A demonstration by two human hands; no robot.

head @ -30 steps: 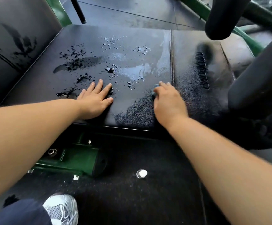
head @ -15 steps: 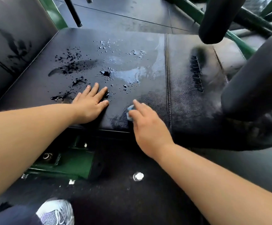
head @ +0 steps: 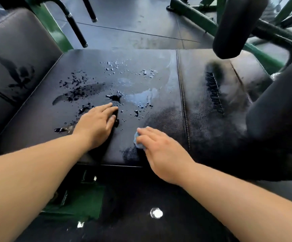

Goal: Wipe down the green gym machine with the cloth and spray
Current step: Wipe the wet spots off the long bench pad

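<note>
Fingers (head: 149, 135) of the right hand (head: 162, 154) are lying almost straight over a bunched blue cloth (head: 138, 143), pressing it onto the black seat pad (head: 37, 124) close to the pad's front edge, left of the stitched seam (head: 183, 102). Left hand (head: 96, 126) is resting flat on the pad just beside the cloth, fingers extended and together, holding nothing. Spray droplets (head: 112, 66) and a wet film (head: 141, 96) are sitting on the pad beyond both hands. Green frame (head: 50, 26) is showing past the back-left corner.
</note>
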